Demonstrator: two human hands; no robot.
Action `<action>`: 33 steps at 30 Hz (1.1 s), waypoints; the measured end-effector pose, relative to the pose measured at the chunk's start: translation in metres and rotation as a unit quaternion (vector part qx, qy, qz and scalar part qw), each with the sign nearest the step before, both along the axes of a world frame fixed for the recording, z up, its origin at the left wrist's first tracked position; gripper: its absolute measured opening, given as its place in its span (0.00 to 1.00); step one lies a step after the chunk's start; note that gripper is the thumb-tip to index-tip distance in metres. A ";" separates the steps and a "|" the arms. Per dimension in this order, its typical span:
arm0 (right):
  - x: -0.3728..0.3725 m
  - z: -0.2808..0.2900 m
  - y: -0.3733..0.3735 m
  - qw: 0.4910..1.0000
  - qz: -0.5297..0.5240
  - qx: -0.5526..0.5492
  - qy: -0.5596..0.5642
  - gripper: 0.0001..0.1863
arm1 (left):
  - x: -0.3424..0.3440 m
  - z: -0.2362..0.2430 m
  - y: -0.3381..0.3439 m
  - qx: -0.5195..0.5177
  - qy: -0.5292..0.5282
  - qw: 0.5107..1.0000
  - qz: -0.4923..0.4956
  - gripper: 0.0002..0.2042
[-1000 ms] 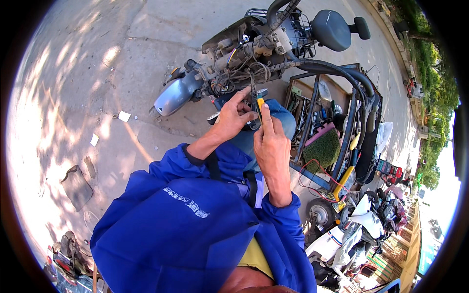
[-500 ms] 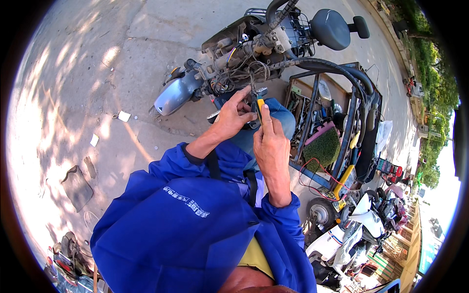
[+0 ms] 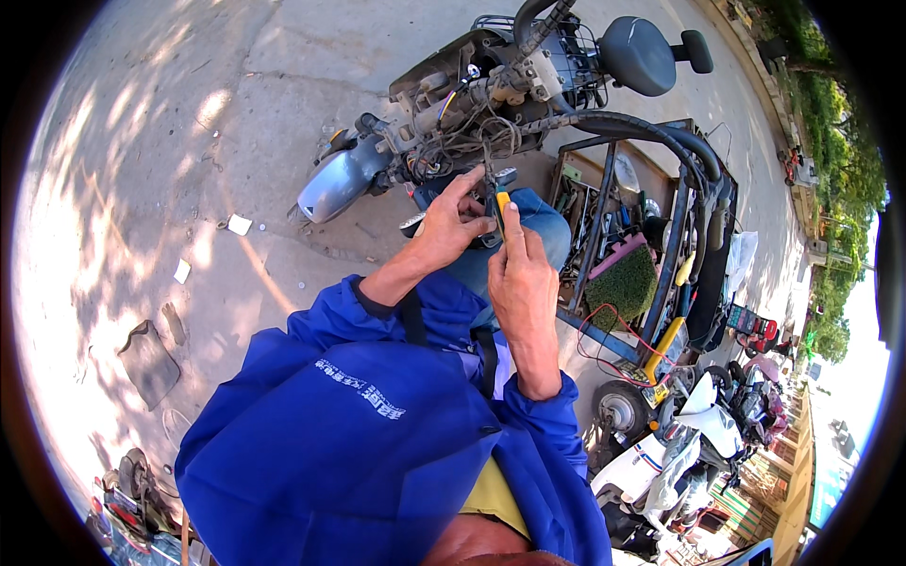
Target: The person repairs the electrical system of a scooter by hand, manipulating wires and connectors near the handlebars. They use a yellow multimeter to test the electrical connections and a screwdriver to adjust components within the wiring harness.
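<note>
My left hand (image 3: 447, 228) is closed, index finger and thumb on a slim dark part (image 3: 490, 193) below the bike's wiring; its exact kind is too small to tell. My right hand (image 3: 525, 288) grips a hand tool with a yellow and dark handle (image 3: 503, 209), index finger laid along it. The tool's working end lies among dark parts beside my left fingertips, and I cannot make it out. Just beyond both hands stands a stripped electric scooter (image 3: 486, 99) with exposed wires (image 3: 472, 141) and a silver front fender (image 3: 342, 181).
To the right, a metal-framed cart (image 3: 672, 203) holds many tools, a green bristly pad (image 3: 625, 291) and a yellow meter (image 3: 666, 351) with red leads (image 3: 596, 351). Parked motorbikes (image 3: 661, 453) stand at lower right. A dark flat mat (image 3: 149, 366) lies on the pavement at left.
</note>
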State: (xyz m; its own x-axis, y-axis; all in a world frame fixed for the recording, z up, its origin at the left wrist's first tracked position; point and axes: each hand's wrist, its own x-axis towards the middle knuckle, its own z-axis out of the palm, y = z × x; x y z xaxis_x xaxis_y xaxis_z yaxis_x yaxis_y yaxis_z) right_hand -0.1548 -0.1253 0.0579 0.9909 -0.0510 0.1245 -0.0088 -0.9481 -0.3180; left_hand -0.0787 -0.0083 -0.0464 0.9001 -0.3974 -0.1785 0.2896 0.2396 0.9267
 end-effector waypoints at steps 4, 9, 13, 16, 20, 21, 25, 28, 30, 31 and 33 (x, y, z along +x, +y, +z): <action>-0.001 -0.002 0.000 1.000 0.000 0.004 0.003 0.29 | 0.000 -0.001 -0.001 -0.004 0.007 1.000 -0.002 0.43; -0.001 -0.001 0.000 1.000 -0.002 0.002 0.001 0.28 | 0.001 -0.004 0.000 0.011 -0.008 1.000 -0.004 0.42; -0.001 0.001 0.001 1.000 -0.002 0.001 0.004 0.28 | 0.000 -0.004 -0.001 -0.003 0.005 1.000 0.000 0.42; -0.001 0.003 0.002 1.000 -0.003 -0.004 0.009 0.28 | 0.000 -0.005 -0.002 -0.005 0.002 1.000 0.001 0.42; -0.001 0.005 0.003 1.000 -0.007 -0.009 0.019 0.27 | -0.001 -0.005 -0.002 0.002 -0.004 1.000 0.003 0.42; -0.001 0.005 0.003 1.000 -0.008 -0.010 0.021 0.27 | -0.001 -0.005 -0.001 0.007 -0.009 1.000 0.004 0.42; -0.001 0.007 0.005 1.000 -0.011 -0.011 0.025 0.27 | -0.001 -0.004 -0.001 0.012 -0.008 1.000 0.003 0.42; -0.001 0.008 0.005 1.000 -0.010 -0.010 0.022 0.27 | -0.001 -0.006 -0.001 0.009 -0.009 1.000 0.000 0.42; -0.001 0.007 0.005 1.000 -0.009 -0.012 0.021 0.26 | -0.001 -0.006 -0.001 0.013 -0.012 1.000 -0.003 0.43; -0.001 0.007 0.005 1.000 -0.010 -0.011 0.021 0.26 | -0.001 -0.005 -0.001 0.013 -0.011 1.000 -0.004 0.43; -0.001 0.008 0.006 1.000 -0.012 -0.009 0.021 0.26 | -0.001 -0.003 0.000 0.012 -0.008 1.000 -0.005 0.42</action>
